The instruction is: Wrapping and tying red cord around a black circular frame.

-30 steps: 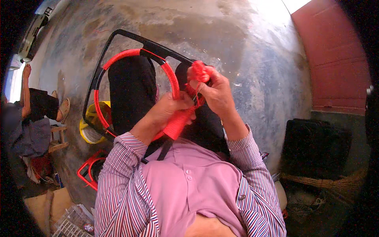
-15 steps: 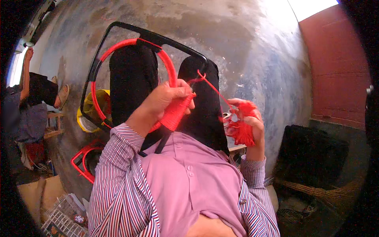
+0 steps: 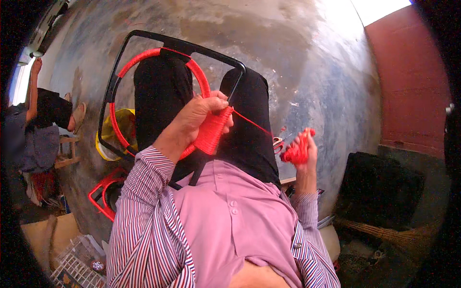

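Observation:
Across my lap lies a black metal frame (image 3: 218,56) with a round ring (image 3: 200,79) inside it, much of the ring wound in red cord. My left hand (image 3: 194,117) is closed round the ring beside a wide, tightly wound red section (image 3: 213,132). From the top of that winding a strand of red cord (image 3: 252,123) runs taut to the right. Out beyond my right thigh, my right hand (image 3: 309,151) is closed on a bunched hank of red cord (image 3: 295,152). Scissors (image 3: 277,143) show partly between the thigh and that hand.
A yellow bag (image 3: 103,151) and another red-wound frame (image 3: 103,204) are on the floor at left. Beyond them another person (image 3: 45,113) sits. A white wire basket (image 3: 72,269) stands lower left; a broom (image 3: 379,231) and a dark bulky object (image 3: 384,187) lie at right.
The cord's loop by the frame's corner has been drawn down to the winding. My right hand has moved slightly up with its bunch, now blurred. The frame has tilted a little.

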Motion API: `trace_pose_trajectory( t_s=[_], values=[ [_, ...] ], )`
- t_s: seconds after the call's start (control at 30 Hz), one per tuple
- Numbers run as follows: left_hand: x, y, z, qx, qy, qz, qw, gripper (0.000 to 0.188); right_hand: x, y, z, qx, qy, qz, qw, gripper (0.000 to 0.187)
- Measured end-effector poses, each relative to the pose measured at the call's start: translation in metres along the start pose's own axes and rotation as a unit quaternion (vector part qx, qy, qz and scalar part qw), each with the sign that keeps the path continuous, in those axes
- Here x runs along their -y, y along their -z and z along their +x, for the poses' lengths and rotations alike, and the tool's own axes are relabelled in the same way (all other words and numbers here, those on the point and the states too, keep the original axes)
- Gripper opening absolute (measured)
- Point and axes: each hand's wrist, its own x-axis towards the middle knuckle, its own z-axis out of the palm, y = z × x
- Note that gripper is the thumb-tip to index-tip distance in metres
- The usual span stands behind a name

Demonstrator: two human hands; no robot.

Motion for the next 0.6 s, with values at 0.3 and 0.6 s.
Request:
trace_pose_trajectory(
  t_s=[0.3,0.6],
  values=[
    [0.005,-0.001,-0.01,-0.069,-0.254,0.056,0.963,0.062,0.018,-0.22,0.008,0.245,-0.038,-0.396,0.884,0.041],
    [-0.009,-0.021,-0.02,0.027,-0.182,-0.03,0.983,0.066,-0.025,-0.254,0.033,0.153,0.345,-0.553,0.743,0.03]
  ],
)
